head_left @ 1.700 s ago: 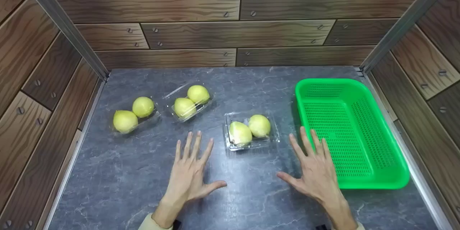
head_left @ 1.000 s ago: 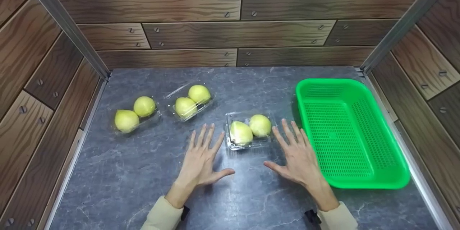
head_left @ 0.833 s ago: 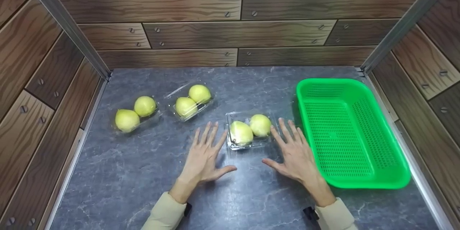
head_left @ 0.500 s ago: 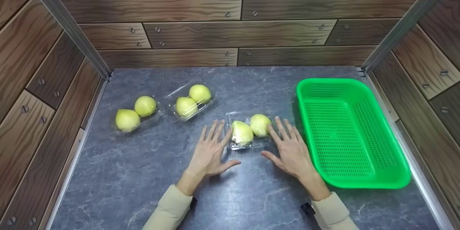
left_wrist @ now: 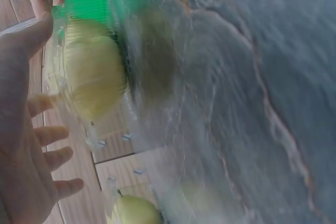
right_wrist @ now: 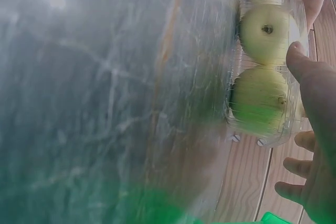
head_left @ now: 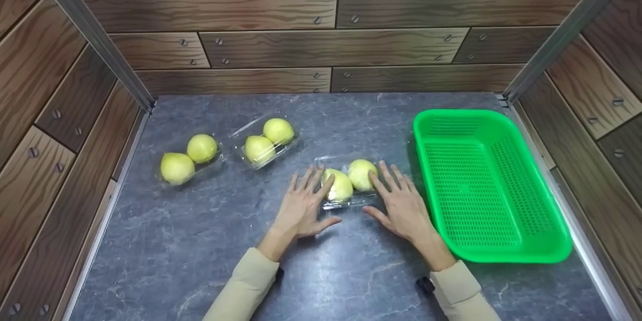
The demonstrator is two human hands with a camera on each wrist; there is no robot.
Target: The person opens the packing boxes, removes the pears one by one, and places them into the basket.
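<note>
A clear plastic clamshell box (head_left: pixel 355 202) with two yellow-green pears (head_left: pixel 361 174) inside lies on the grey marbled table. At its left side is my left hand (head_left: pixel 300 212), fingers spread and fairly straight, fingertips over the edge of the lid. On the opposite side my right hand (head_left: pixel 404 209) mirrors it, forefinger right by the right-hand pear. Both thumbs point inward along the near side. In the right wrist view, the pears (right_wrist: pixel 268 34) show through the plastic, with the right thumb close to the box. Neither hand curls round it.
A green perforated plastic basket (head_left: pixel 544 215) stands at the right with nothing in it. Two more clear boxes with pears lie to the left, one toward the back (head_left: pixel 260 150) and one farther left (head_left: pixel 177 168). Wood-patterned walls (head_left: pixel 266 50) enclose the table on three sides.
Both hands have moved inward and forward over the table, from either side of the near box to right at its edges. The boxes and the basket stay where they were.
</note>
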